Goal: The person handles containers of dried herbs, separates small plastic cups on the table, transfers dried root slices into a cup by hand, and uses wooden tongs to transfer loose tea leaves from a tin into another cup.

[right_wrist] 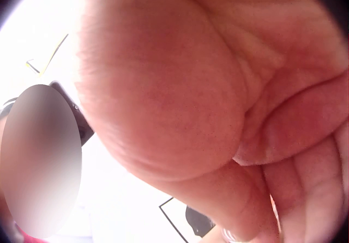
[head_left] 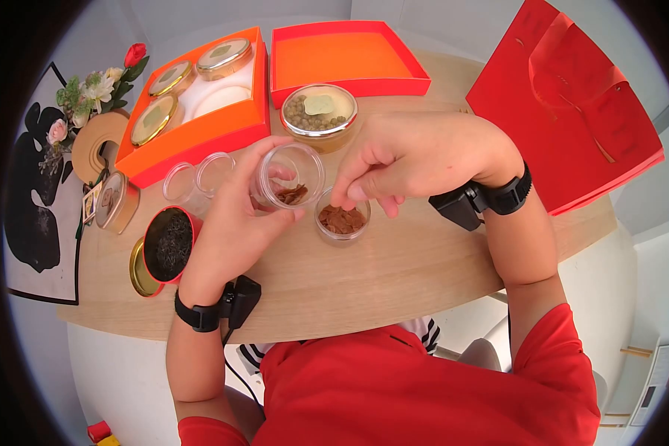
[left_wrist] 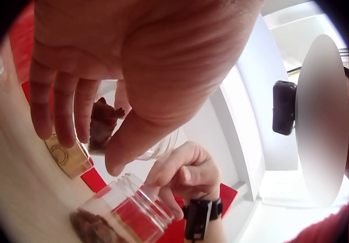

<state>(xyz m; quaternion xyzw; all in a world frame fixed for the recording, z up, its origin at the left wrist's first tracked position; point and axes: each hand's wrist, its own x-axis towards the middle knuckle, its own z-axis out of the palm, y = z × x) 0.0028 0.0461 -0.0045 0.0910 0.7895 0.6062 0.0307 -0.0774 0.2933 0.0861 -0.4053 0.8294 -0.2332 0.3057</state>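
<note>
My left hand [head_left: 234, 212] grips a clear jar [head_left: 293, 167], tilted, with a few brown dried peel-like pieces [head_left: 291, 195] inside. In the left wrist view, its thumb and fingers are around that jar. Just to the right, a second clear jar [head_left: 342, 236] stands on the table, holding more brown dried pieces [head_left: 340, 220]. Over its mouth hovers my right hand [head_left: 416, 152], thumb and fingertips brought together right at the rim. I cannot tell if a piece is between them. The palm and curled fingers fill most of the right wrist view.
An orange box [head_left: 201, 145] of gold-lidded jars stands behind the left hand, its red lid [head_left: 349, 89] beside it. A jar of green balls [head_left: 319, 123] sits close behind the work. Left are a red tin [head_left: 172, 245] of dark leaves and flowers [head_left: 89, 100]; right, a red bag [head_left: 565, 111].
</note>
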